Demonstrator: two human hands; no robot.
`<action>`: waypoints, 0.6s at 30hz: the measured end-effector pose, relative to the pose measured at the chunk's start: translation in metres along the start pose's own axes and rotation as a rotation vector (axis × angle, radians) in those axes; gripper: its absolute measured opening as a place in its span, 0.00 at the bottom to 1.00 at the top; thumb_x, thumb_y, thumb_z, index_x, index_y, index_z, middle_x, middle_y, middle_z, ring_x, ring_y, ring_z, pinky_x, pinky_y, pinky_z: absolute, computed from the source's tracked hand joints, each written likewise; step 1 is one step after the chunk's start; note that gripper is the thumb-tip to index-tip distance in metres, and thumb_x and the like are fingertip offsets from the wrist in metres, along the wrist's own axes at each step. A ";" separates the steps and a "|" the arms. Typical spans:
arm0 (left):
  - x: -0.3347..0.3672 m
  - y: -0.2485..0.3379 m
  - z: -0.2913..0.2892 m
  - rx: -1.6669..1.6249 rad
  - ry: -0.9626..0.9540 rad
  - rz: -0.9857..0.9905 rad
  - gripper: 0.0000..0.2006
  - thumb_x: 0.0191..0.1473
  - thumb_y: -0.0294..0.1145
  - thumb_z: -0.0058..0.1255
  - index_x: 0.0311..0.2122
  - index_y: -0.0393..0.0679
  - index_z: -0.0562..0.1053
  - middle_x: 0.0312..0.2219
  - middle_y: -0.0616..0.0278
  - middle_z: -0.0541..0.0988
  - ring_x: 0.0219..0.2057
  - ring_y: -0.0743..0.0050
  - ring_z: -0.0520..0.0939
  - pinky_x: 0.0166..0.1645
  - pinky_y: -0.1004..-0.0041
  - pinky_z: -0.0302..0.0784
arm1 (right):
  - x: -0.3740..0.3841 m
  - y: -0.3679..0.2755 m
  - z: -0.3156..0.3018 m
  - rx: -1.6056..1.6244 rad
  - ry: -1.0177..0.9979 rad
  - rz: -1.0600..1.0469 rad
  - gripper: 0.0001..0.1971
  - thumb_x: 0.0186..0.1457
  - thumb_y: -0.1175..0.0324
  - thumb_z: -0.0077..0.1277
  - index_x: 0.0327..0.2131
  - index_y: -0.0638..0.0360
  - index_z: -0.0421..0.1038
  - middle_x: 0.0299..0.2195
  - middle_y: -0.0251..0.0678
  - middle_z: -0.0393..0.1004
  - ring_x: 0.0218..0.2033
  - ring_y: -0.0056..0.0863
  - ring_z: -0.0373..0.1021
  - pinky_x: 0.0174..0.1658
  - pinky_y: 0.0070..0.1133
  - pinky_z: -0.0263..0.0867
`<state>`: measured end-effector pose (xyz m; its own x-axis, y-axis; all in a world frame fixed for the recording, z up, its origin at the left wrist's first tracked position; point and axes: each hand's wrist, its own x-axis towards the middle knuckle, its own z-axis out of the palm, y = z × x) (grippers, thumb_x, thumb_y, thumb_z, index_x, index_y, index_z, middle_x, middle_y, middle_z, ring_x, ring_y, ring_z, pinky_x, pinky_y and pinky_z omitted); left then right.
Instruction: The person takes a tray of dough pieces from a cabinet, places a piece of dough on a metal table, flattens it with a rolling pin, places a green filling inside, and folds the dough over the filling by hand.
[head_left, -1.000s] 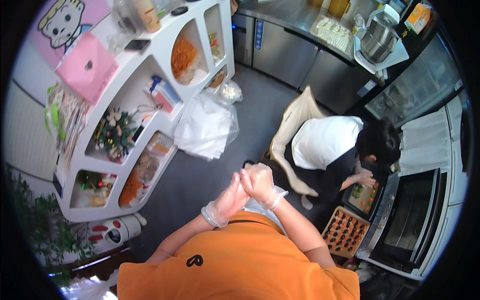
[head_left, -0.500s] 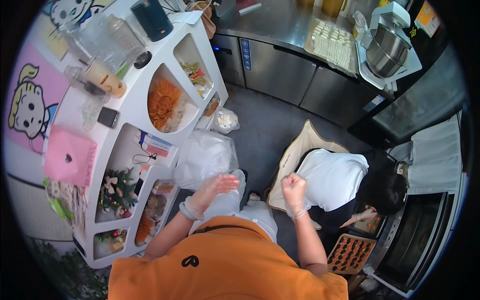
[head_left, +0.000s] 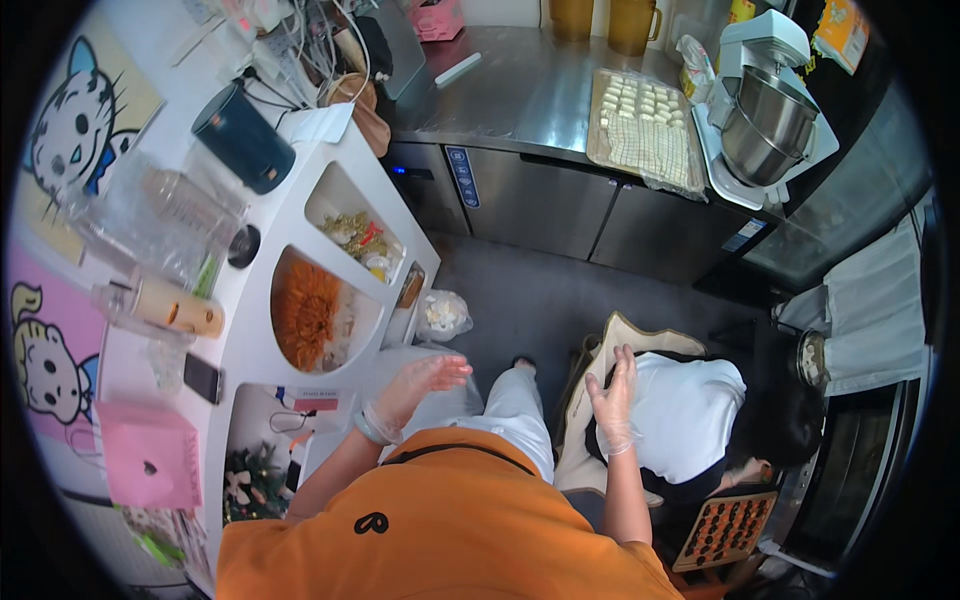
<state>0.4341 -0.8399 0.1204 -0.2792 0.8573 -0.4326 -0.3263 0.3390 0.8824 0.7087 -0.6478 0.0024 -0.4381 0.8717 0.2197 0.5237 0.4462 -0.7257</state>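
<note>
Both my hands wear clear plastic gloves and are raised in front of my orange shirt, with nothing held in either. My left hand [head_left: 425, 383] has its fingers stretched out, near the white shelf unit [head_left: 262, 215]. My right hand [head_left: 613, 400] is open, thumb apart from the fingers. Just beyond it a co-worker in a white top [head_left: 690, 410] bends toward the right, beside a beige cloth [head_left: 625, 330]. One hand of the co-worker [head_left: 745, 470] reaches low near a tray of dark-topped pieces [head_left: 725, 530].
A steel counter [head_left: 500, 95] runs along the back, bearing a tray of small pale pieces [head_left: 645, 130] and a stand mixer [head_left: 765, 110]. An oven [head_left: 850, 470] stands at right. A clear bag of white stuff [head_left: 443, 315] sits on the floor by the shelf unit.
I have moved forward, so the counter appears closer. My right hand has gone from a fist to open fingers. My left hand stays open. The co-worker stays bent over.
</note>
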 end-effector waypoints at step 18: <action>0.365 0.172 0.019 0.067 0.127 0.013 0.20 0.62 0.42 0.42 0.52 0.40 0.69 0.46 0.60 0.76 0.44 0.76 0.77 0.49 0.76 0.69 | 0.414 0.108 0.044 -0.451 -0.055 0.003 0.41 0.54 0.57 0.50 0.64 0.65 0.42 0.66 0.51 0.36 0.67 0.47 0.32 0.64 0.46 0.28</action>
<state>0.2928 -0.4611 0.1175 -0.3967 0.8069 -0.4376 -0.2620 0.3573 0.8965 0.5516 -0.2479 -0.0133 -0.4680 0.8663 0.1746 0.7857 0.4983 -0.3666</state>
